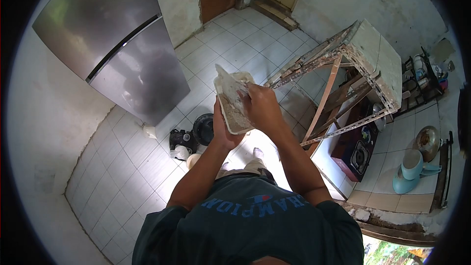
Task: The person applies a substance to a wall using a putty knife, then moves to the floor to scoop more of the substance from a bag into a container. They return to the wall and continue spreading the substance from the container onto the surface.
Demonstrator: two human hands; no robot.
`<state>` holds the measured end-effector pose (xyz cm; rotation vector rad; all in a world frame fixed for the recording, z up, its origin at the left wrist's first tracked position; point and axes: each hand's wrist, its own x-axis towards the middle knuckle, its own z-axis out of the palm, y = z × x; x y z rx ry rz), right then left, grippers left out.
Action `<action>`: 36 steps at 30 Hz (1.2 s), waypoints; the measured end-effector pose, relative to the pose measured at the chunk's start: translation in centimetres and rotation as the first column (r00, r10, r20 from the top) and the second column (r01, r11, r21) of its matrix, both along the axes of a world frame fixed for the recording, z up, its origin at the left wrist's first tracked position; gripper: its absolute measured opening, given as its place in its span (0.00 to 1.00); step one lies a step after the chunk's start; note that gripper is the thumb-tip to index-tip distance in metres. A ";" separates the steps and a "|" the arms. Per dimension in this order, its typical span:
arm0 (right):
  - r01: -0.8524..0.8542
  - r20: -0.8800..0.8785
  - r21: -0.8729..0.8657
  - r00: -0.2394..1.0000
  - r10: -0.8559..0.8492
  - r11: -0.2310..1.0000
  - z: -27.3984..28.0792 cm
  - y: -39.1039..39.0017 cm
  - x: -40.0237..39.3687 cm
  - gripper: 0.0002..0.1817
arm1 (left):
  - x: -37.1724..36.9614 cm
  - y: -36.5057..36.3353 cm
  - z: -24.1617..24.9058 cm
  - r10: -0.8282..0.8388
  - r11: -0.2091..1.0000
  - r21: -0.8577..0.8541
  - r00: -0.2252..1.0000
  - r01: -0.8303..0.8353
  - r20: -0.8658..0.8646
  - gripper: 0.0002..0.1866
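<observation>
A pale rectangular tray (236, 126) with greyish paste in it is held in front of my body. My left hand (223, 130) is wrapped round its near left side and underside. My right hand (260, 106) is closed on a flat whitish scraper (225, 79), which lies tilted over the tray, its pointed corner sticking out past the far left rim. Paste coats part of the scraper. The fingertips of my right hand are partly hidden behind the hand itself.
A steel fridge (142, 64) stands at the left. A worn metal-framed table (375, 51) stands at the right, by a gas stove (359, 154) and blue pots (406, 179) on a tiled counter (385, 167). A black basin (203, 128) sits on the floor.
</observation>
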<state>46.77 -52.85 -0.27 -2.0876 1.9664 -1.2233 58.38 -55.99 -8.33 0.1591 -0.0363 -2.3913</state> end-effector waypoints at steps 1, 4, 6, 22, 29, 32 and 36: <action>0.003 0.001 -0.003 1.000 -0.003 1.000 0.0 0.3 0.0 0.10 | -0.1 0.1 -0.2 -0.008 1.000 0.025 0.999 0.009 -0.050 0.31; -0.052 0.013 0.085 0.999 0.051 0.995 0.5 1.9 0.1 0.09 | 1.3 -1.4 -0.4 0.040 0.993 -0.108 0.999 -0.041 -0.005 0.31; -0.079 0.055 0.132 0.996 0.072 0.988 1.3 2.6 -0.3 0.08 | 1.8 -1.5 0.0 0.056 0.995 -0.085 0.998 -0.056 -0.005 0.31; -0.044 0.008 0.179 0.999 0.043 0.983 2.5 2.0 -0.8 0.07 | 2.6 -1.3 0.9 0.098 0.991 -0.097 0.994 -0.094 0.038 0.32; 0.037 0.036 -0.061 0.999 -0.035 0.997 0.7 -1.3 -0.9 0.09 | 1.3 0.0 0.2 0.038 0.997 -0.071 0.999 -0.038 -0.008 0.32; 0.014 0.085 -0.035 0.996 -0.011 0.999 0.6 -1.2 -0.4 0.09 | 1.3 0.3 0.1 0.022 0.998 -0.066 0.999 -0.020 0.027 0.31; -0.063 0.088 0.012 0.994 0.062 0.998 0.7 1.0 0.8 0.09 | 2.4 -1.1 0.1 0.058 0.994 -0.096 0.998 -0.056 0.017 0.32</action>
